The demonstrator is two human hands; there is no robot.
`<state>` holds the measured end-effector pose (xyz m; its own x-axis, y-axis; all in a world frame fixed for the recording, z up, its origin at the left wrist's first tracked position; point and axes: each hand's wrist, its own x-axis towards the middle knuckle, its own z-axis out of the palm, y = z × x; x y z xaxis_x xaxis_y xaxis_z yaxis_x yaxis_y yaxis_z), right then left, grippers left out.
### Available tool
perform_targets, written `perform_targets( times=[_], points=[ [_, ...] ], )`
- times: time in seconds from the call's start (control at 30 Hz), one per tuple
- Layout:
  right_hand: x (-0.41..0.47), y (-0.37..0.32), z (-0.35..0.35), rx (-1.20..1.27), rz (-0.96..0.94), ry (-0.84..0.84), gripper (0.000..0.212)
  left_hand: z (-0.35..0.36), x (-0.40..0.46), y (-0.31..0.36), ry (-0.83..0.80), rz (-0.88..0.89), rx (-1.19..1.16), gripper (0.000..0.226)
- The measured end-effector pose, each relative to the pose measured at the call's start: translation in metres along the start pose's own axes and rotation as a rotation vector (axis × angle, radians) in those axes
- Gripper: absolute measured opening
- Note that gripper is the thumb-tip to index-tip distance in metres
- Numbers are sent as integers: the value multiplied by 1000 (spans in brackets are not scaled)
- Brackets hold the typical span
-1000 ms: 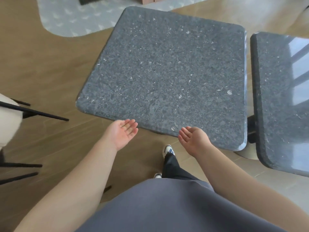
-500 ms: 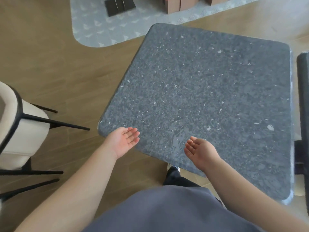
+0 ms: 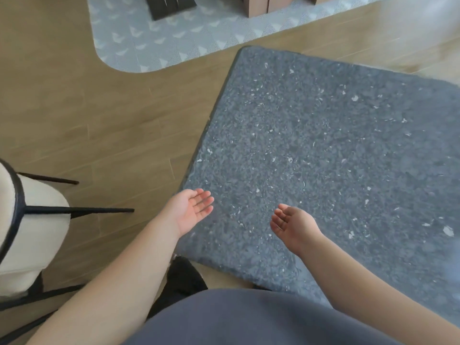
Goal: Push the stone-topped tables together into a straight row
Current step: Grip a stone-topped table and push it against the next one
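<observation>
A square table with a dark grey speckled stone top [image 3: 323, 155] fills the right half of the view, running off the right edge. My left hand [image 3: 191, 209] hovers over its near left corner, palm turned inward, fingers apart, holding nothing. Over the near part of the top, my right hand [image 3: 292, 225] is held the same way, palm facing left and empty. Both hands are above the stone; I cannot tell if they touch it. The second stone table is out of view.
A cream chair with black metal legs [image 3: 32, 227] stands at the left, close to my left arm. A grey patterned rug [image 3: 189, 38] lies beyond the table, with furniture legs [image 3: 258, 5] on it. Wooden floor [image 3: 99, 115] lies between chair and table.
The view has swung left: the table now sits further right and the second table has left the frame. Both hands have moved from the near edge to over the stone top.
</observation>
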<state>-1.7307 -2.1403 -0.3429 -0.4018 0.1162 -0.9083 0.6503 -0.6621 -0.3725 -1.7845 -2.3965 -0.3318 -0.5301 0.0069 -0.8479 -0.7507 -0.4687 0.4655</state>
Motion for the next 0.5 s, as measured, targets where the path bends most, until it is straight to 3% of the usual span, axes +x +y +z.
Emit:
perform_targets(
  times=[0.33,0.5],
  points=[
    [0,103,178,269,-65,116,30,-95,62,149,-144,-53,331,21],
    [-19,128,225,395,-149,180,26,-100,73,186,-234,-84,472,20]
  ],
)
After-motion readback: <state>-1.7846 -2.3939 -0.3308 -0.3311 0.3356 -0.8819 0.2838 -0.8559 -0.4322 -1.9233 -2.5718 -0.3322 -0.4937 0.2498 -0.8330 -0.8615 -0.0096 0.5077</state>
